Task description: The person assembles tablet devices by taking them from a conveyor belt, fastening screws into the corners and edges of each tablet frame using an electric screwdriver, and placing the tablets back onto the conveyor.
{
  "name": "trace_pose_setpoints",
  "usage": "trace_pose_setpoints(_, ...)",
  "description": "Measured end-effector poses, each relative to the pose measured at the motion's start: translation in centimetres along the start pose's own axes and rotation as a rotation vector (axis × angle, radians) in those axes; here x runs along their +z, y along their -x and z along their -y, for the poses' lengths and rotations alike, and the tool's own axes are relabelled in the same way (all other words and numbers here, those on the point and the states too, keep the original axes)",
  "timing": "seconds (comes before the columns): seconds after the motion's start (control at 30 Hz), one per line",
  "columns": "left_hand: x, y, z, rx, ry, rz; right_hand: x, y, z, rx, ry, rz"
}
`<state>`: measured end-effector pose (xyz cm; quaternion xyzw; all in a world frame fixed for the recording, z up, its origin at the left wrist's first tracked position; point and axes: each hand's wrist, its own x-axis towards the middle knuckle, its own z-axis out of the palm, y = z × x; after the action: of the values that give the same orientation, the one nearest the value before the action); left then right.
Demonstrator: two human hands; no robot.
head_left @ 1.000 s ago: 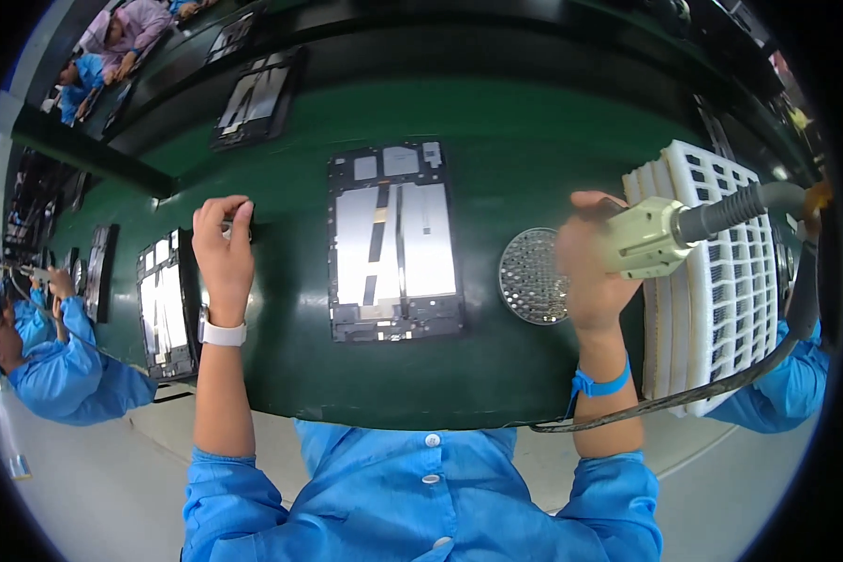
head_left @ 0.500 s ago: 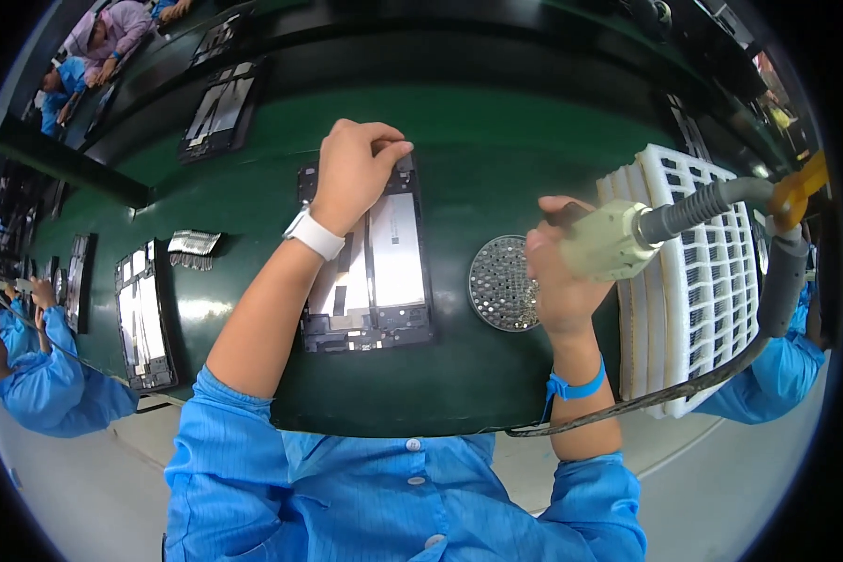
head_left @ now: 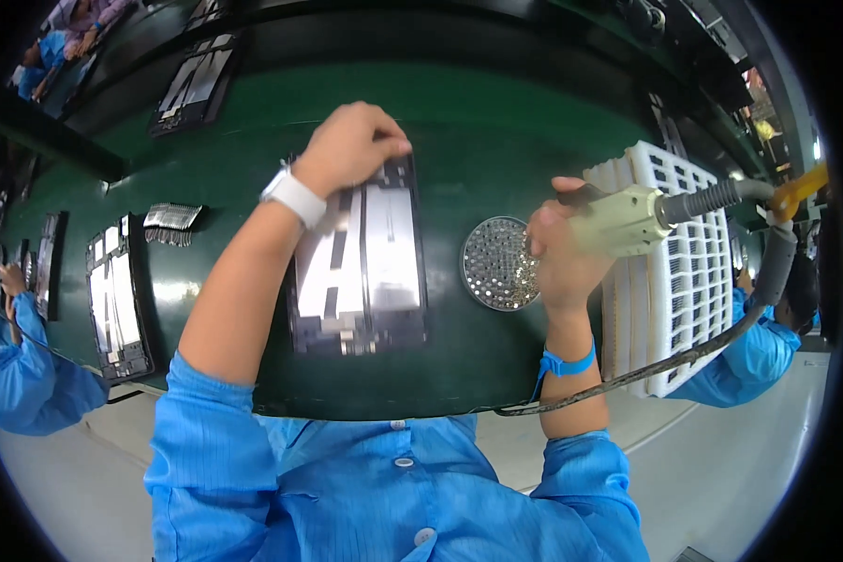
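An opened tablet (head_left: pixel 394 248), with silvery battery panels in a dark frame, lies in front of me on the green bench, slightly blurred. At its far end my left hand (head_left: pixel 351 145) is closed, thumb and fingers together at the far right corner; the fingertips are partly hidden. My right hand (head_left: pixel 569 258) is wrapped round a pale green power screwdriver (head_left: pixel 618 223) with a grey cable, held tilted sideways. Its tip is not visible. Just left of that hand sits a round dish (head_left: pixel 489 272) with many small metal pieces, its right rim partly covered by my fingers.
White grid trays (head_left: pixel 688 272) stand stacked at the right, with a dark cable (head_left: pixel 656 377) running across in front. Another opened tablet (head_left: pixel 117 300) and a bundle of thin strips (head_left: pixel 172 222) lie at the left. A further tablet (head_left: pixel 195 84) is at the back. Co-workers sit on both sides.
The whole view has shifted a little left and up. Against the bench, the tablet has come slightly nearer to me and right. My right hand keeps the screwdriver beside the dish.
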<state>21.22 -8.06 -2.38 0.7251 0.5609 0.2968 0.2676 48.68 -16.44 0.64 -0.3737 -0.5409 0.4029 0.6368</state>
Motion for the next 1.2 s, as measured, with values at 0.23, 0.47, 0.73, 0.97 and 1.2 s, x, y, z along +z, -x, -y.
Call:
trace_pose_setpoints(0.23, 2.0, 9.8, -5.8, -0.061, 0.120, 0.042, 5.2, -0.4, 2.8, 0.147, -0.233, 0.054)
trace_pose_setpoints(0.47, 1.3, 9.8, -6.0, -0.151, 0.162, 0.126, 8.9, 1.4, 0.9, 0.209, -0.353, 0.152)
trace_pose_setpoints(0.73, 1.2, 10.1, -5.9, -0.166, 0.184, 0.118, 9.2, 2.1, -0.4, 0.222, -0.264, 0.168)
trace_pose_setpoints(0.97, 1.5, 10.1, -5.5, -0.125, 0.147, 0.101, 9.2, 2.6, -0.9, 0.189, -0.215, 0.182)
trace_pose_setpoints(1.2, 1.2, 10.0, -6.0, -0.122, 0.140, 0.138, 8.8, 2.8, -0.9, 0.192, -0.213, 0.215)
